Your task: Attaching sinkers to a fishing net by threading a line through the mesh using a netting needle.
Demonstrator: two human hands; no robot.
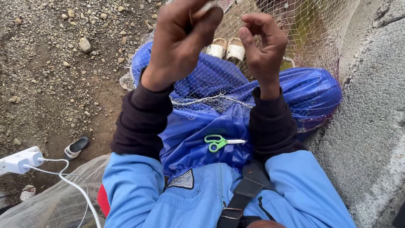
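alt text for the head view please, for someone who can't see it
Both hands, left hand and right hand, are raised, pinching a fine fishing net draped over a blue plastic sheet on the lap. Green-handled scissors lie on the sheet; gravel ground lies to the left.

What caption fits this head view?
Both hands, left and right, raised, working net over blue sheet; green scissors on lap.

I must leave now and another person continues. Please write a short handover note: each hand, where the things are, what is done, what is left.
Left hand: raised, fingers pinched on the net.
Right hand: raised beside it, fingers curled at the mesh; whether it grips cannot be told.
Net lies over the blue sheet on the lap.
Green scissors rest on the sheet, untouched.
Done or left: the picture does not show.
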